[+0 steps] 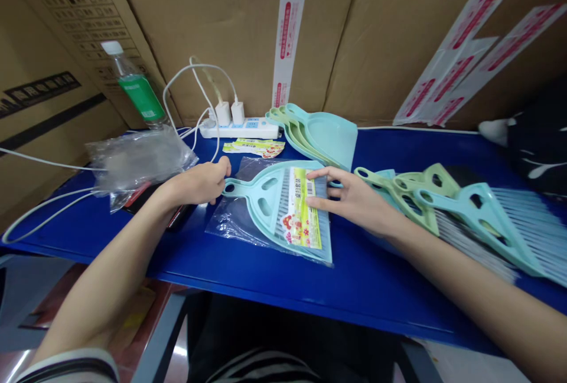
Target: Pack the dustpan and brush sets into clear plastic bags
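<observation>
At the left we saw a green-labelled water bottle (140,100) behind crumpled clear plastic bags (142,159); our left hand (201,182) curled its fingers at the handle end of a light-blue dustpan (257,197), though whether they gripped it we could not tell; the dustpan lay on the blue table (363,288) with bristles and a label card (313,223) over it; beyond it stood nested dustpans (332,135); our right hand (354,197) rested spread fingers on the card; farther right lay hand brushes (478,212).

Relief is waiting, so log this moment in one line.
left hand: at handle of blue dustpan; right hand: on printed card; card: atop brush bristles; stacked dustpans: behind
</observation>
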Tool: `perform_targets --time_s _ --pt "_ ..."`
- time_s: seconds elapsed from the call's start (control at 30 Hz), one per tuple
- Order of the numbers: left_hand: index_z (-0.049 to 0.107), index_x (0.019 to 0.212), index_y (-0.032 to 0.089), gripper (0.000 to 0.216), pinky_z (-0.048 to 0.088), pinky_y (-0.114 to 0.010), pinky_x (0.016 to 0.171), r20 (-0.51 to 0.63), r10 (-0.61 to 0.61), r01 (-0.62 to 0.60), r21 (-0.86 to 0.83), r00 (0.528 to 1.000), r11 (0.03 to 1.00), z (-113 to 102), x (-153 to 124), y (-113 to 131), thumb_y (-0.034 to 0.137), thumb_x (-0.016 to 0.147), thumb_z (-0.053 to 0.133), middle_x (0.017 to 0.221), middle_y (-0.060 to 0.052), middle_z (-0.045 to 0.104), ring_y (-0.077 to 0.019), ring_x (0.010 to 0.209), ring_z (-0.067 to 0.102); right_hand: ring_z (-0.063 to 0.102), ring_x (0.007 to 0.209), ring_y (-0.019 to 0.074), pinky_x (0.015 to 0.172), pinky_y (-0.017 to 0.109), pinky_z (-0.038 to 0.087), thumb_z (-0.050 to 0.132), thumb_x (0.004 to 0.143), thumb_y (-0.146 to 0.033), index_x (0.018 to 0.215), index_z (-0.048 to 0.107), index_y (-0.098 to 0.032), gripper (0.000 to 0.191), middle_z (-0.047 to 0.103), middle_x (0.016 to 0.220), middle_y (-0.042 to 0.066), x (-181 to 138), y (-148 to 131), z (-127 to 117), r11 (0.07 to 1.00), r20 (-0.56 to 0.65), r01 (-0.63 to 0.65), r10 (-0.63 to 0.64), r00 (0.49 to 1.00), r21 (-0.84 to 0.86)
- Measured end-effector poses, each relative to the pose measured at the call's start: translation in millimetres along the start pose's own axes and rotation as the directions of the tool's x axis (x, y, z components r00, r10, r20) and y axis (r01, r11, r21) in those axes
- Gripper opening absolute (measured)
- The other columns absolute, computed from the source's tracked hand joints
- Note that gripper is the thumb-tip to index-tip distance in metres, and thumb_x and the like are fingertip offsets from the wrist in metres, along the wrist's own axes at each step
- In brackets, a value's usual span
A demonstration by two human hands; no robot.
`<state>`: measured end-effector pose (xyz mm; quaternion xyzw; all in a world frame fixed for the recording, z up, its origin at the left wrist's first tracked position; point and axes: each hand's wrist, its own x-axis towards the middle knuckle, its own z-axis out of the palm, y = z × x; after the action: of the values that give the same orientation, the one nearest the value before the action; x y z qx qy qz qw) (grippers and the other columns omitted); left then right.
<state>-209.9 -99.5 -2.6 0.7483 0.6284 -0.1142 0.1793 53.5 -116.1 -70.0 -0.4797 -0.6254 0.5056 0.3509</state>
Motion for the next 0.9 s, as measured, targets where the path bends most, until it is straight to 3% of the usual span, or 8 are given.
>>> perform_targets --time_s 0.17,0.3,0.53,0.9 --pt "0.044 0.112 0.012 0.032 0.038 -0.025 0.059 -0.010 0.006 -0.006 0.044 1.000 0.999 0.1 0.4 -2.8 0.007 0.083 0.034 0.058 0.001 0.060 -0.0153 0.058 0.057 0.065 0.078 0.0174 0.070 0.036 0.062 0.073 0.069 -0.040 0.104 0.058 -0.022 0.043 0.051 0.091 0.001 -0.5 -3.6 -4.3 0.998 0.006 -0.022 0.022 1.000 0.057" --pt "0.044 0.114 0.012 0.033 0.038 -0.024 0.058 -0.023 -0.011 0.013 0.067 1.000 0.998 1.0 1.7 -6.4 0.007 0.083 0.034 0.059 0.000 0.061 -0.0147 0.056 0.057 0.064 0.078 0.0159 0.065 0.032 0.063 0.066 0.074 -0.031 0.102 0.058 -0.022 0.031 0.048 0.092 0.002 0.4 -3.7 -7.0 0.997 0.023 -0.016 0.014 1.000 0.079" --pt "0.045 0.116 0.011 0.035 0.036 -0.026 0.056 -0.048 -0.024 0.030 0.146 0.999 0.989 1.8 2.3 -9.3 0.008 0.084 0.032 0.058 -0.001 0.060 -0.0149 0.053 0.055 0.063 0.067 0.0109 0.065 0.032 0.064 0.057 0.075 -0.015 0.108 0.055 -0.022 0.034 0.047 0.095 0.002 1.1 -5.6 -8.5 0.999 0.019 -0.029 0.028 0.999 0.040" --pt "0.050 0.114 0.008 0.034 0.033 -0.031 0.059 -0.099 -0.068 0.092 0.268 0.993 0.959 -1.2 1.2 -12.5 0.007 0.087 0.029 0.067 -0.006 0.056 -0.0175 0.059 0.051 0.066 0.062 0.0135 0.063 0.034 0.063 0.058 0.076 -0.019 0.108 0.057 -0.016 0.032 0.056 0.099 0.008 0.8 -3.5 -20.4 0.987 0.054 -0.001 0.009 0.998 -0.158"
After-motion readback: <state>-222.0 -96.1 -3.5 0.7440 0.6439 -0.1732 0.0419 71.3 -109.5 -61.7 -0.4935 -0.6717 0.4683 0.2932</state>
